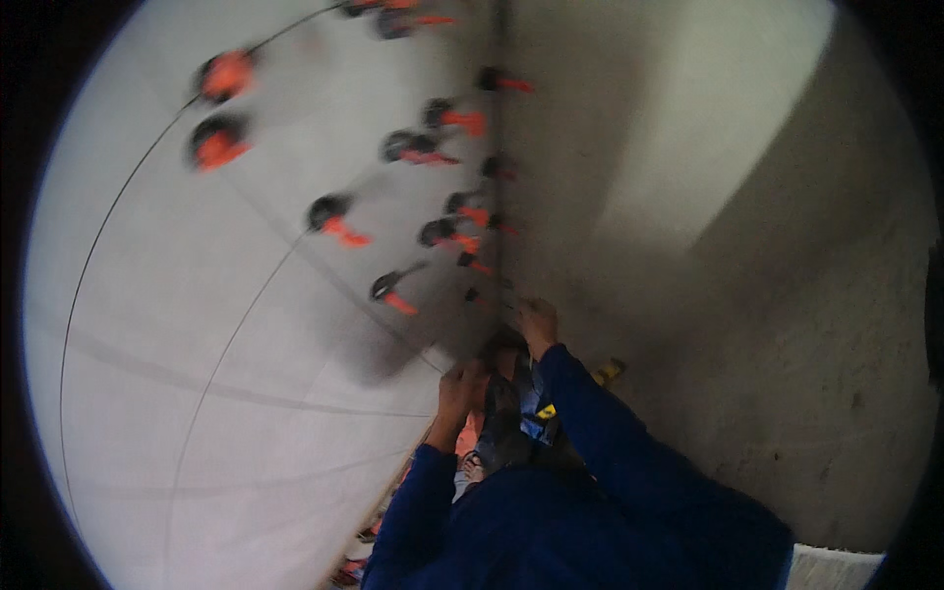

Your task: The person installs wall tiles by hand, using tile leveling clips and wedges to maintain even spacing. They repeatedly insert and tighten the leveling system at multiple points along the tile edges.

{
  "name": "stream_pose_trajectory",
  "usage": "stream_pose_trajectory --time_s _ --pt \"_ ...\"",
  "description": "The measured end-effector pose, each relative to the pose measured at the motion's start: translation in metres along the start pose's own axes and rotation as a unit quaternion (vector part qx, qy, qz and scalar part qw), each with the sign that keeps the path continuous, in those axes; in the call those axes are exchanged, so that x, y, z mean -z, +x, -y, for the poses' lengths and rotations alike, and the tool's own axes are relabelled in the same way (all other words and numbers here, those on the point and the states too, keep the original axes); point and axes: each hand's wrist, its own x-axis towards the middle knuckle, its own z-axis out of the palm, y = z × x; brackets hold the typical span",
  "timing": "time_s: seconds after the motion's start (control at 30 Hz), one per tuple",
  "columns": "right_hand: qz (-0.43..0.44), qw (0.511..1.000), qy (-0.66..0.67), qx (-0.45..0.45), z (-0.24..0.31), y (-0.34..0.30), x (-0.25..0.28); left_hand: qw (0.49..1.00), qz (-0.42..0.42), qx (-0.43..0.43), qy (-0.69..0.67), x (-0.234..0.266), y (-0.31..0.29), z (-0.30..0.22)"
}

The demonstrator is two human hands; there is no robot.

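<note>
My left hand (459, 395) is beside the edge of a large pale tiled surface (265, 344), near the end of a thin seam. Its fingers look curled, and whatever they may hold is hidden. Slightly farther off and to the right, my right hand (538, 327) is closed by the dark line where the pale tiles meet a grey surface. Anything in its fingers is too small and blurred to name. Ahead of both hands, several orange-and-black knob-like pieces, such as this one (395, 292), stand along the seams and the dark line.
A rough grey surface (767, 393) fills the right side, with a lighter band across its upper part. Below my hands are a sandalled foot (475, 466), a yellow object (610, 371) and a blue item (534, 429). More orange-and-black pieces (349, 572) lie at lower left.
</note>
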Motion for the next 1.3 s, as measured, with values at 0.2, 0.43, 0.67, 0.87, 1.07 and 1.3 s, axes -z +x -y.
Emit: stream_pose_trajectory --time_s 0.2,0.43,0.67,0.87,1.07,1.3 --pt "0.041 0.989 -0.129 0.061 0.096 0.003 -0.027 0.958 -0.098 -0.229 0.141 -0.030 0.088 -0.062" --pt "0.096 0.884 -0.389 0.242 0.127 -0.001 -0.055 0.899 0.026 0.003 -0.437 -0.036 0.093 -0.152" --pt "0.112 0.858 -0.413 0.285 0.130 -0.004 -0.057 0.871 0.013 0.019 -0.490 -0.042 0.109 -0.142" --pt "0.106 0.848 -0.443 0.270 0.129 -0.003 -0.060 0.852 0.047 -0.037 -0.520 -0.044 0.119 -0.125" --pt "0.079 0.840 -0.435 0.315 0.120 -0.004 -0.066 0.833 0.048 -0.068 -0.547 -0.047 0.116 -0.128" --pt "0.087 0.885 -0.378 0.256 0.119 0.005 -0.064 0.766 0.112 -0.051 -0.631 -0.064 0.123 -0.107"
